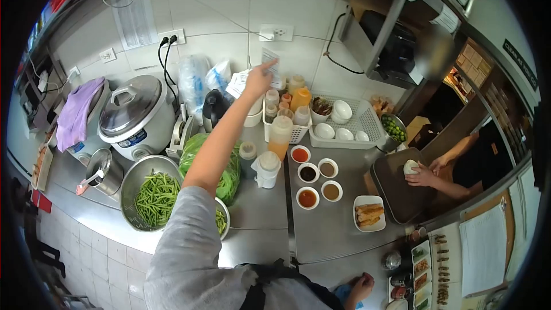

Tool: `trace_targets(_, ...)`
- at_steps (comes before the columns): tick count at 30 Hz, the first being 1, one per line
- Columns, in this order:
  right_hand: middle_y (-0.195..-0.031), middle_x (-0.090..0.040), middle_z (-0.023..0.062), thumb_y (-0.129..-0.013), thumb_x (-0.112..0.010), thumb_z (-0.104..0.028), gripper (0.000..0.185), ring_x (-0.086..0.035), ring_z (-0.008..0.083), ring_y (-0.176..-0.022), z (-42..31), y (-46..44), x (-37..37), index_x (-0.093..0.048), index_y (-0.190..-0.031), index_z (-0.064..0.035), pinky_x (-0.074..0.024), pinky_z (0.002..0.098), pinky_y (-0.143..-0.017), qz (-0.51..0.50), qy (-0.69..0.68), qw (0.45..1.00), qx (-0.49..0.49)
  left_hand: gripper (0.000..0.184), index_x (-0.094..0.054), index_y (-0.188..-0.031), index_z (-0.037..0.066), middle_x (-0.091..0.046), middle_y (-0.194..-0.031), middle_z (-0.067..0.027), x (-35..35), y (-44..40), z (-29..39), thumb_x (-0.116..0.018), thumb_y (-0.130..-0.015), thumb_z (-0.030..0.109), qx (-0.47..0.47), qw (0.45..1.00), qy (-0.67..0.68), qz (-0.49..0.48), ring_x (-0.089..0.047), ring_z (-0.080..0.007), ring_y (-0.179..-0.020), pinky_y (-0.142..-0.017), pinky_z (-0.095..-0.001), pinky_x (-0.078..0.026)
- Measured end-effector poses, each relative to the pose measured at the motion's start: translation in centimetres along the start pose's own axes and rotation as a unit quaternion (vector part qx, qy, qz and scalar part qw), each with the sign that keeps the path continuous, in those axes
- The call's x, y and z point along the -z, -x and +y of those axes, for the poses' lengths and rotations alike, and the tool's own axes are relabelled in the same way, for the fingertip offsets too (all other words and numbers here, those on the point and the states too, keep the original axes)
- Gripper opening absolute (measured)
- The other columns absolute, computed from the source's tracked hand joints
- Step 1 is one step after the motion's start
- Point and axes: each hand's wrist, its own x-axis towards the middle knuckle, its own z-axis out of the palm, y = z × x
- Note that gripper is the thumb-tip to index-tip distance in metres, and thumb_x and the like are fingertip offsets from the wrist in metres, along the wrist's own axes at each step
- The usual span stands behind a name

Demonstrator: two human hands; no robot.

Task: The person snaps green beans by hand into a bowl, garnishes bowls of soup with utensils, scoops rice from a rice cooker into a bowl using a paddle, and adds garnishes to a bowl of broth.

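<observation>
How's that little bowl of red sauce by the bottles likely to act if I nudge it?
The red sauce may slosh, since its bowl is open. The small bowl would probably slide on the smooth metal counter. A hard push could bump the dark-sauce bowl close beside it.

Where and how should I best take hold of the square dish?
Probably by its rim, at the near left corner, coming from the near left: the dish sits flat, the food lies inside the rim, bare table lies there, and the tray crowds its right.
</observation>
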Motion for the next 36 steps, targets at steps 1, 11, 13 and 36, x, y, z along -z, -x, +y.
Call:
trace_targets(1,-0.088,-0.065,0.0104,-0.084,-0.057,-0.015,0.018,-0.062,0.0281,-0.08,0.7,-0.1,-0.4,-0.067,-0.096,-0.0087,-0.0485,0.0377,-0.071,0.0,0.015,1.0,0.023,0.049,-0.056,-0.128,0.013,-0.064,-0.105,-0.0171,1.2,-0.5,-0.9,-0.052,-0.08,0.006,0.0,0.999,-0.012,0.045,-0.066,-0.0211,-0.079,-0.063,-0.0322,-0.057)
trace_targets(11,-0.085,-0.067,0.0201,-0.089,-0.053,-0.034,0.034,-0.064,0.0358,-0.073,-8.6,1.3,3.1,-0.067,-0.092,-0.003,-0.0502,0.0465,-0.064,0.032,0.071,0.997,-0.009,0.033,-0.07,-0.103,0.009,-0.069,-0.091,-0.0163,6.0,-8.5,-7.3,-0.063,-0.081,0.032,0.04,0.964,-0.208,0.162,-0.067,-0.0306,-0.084,-0.076,-0.042,-0.052)
trace_targets(13,-0.084,-0.066,0.0212,-0.09,-0.053,-0.033,0.034,-0.064,0.0346,-0.071,-6.8,1.5,2.3,-0.067,-0.092,-0.0021,-0.0499,0.0459,-0.063,0.029,0.075,0.997,-0.009,0.029,-0.071,-0.097,0.009,-0.069,-0.09,-0.0157,5.6,-8.9,-7.7,-0.062,-0.082,0.032,0.079,0.965,-0.23,0.098,-0.067,-0.0301,-0.087,-0.076,-0.0423,-0.052)
trace_targets(36,-0.083,-0.062,0.0047,-0.093,-0.051,-0.016,0.03,-0.054,0.0136,-0.069,-48.1,26.2,-1.5,-0.06,-0.119,-0.0064,-0.0447,0.0262,-0.066,-0.712,-0.469,0.448,0.27,0.008,-0.069,-0.085,0.004,-0.07,-0.075,-0.0026,12.4,63.8,8.9,-0.07,-0.079,0.009,0.283,0.944,0.113,0.127,-0.063,-0.0092,-0.067,-0.062,-0.0244,-0.049)
